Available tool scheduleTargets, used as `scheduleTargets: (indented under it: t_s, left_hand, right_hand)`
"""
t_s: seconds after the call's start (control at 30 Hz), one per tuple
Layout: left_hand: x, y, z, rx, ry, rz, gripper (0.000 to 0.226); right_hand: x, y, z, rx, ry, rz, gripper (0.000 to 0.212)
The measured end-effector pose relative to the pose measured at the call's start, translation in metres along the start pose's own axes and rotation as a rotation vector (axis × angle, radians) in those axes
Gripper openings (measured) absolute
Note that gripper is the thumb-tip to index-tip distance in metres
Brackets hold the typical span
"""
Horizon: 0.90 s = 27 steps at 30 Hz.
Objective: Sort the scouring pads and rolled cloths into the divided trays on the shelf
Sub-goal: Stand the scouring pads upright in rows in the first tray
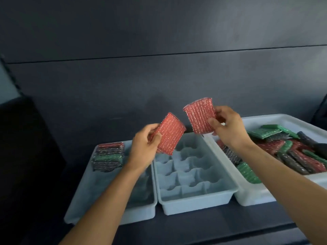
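Scouring pads (292,154) mostly lie heaped in the right bin (256,197) at the right end of the shelf (203,230). Only a small stack (108,156) fills the far left corner of the left tray (79,197), and the divided middle tray (194,207) looks bare. The left grip (143,149) and right grip (228,126) each pinch one red pad (169,134) (199,115) in the air above the trays, so I judge most of the sorting remains.

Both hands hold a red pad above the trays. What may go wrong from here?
The left hand pinches its red pad only by one end, so it may slip into the empty divided tray. The right hand holds a second red pad near the bin edge; a drop could return it to the mixed pile.
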State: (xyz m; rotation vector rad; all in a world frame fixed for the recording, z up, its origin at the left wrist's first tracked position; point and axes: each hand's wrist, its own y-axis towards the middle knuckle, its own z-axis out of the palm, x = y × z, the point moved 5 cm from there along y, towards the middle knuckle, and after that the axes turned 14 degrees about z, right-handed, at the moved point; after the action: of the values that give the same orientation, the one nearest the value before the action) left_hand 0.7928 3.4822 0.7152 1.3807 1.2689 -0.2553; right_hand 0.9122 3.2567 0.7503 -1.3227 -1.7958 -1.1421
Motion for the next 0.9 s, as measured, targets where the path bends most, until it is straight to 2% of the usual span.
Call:
scheduleTargets:
  t_s: [0.1,0.2,0.4,0.67,0.83,0.9]
  left_hand:
    - [0.009,-0.022,-0.056,-0.041,0.031,-0.017,0.027]
    - [0.026,-0.041,-0.117,-0.158,0.079,-0.082,0.027]
    - [0.052,-0.068,-0.199,-0.368,0.149,-0.166,0.028]
    - [0.063,-0.09,-0.234,-0.38,0.224,-0.166,0.023]
    - [0.066,-0.092,-0.235,-0.347,0.217,-0.157,0.023]
    - [0.067,-0.091,-0.234,-0.313,0.222,-0.144,0.024]
  right_hand:
    - [0.016,-0.021,0.046,0.11,0.076,0.024,0.007]
    - [0.028,-0.048,0.093,0.212,0.179,0.075,0.013]
    - [0.041,-0.086,0.191,0.384,0.213,0.132,0.012]
    - [0.062,-0.108,0.282,0.44,-0.301,-0.152,0.006]
    - [0.062,-0.117,0.307,0.425,-0.564,-0.349,0.012]
    - [0.06,-0.117,0.313,0.442,-0.655,-0.373,0.018]
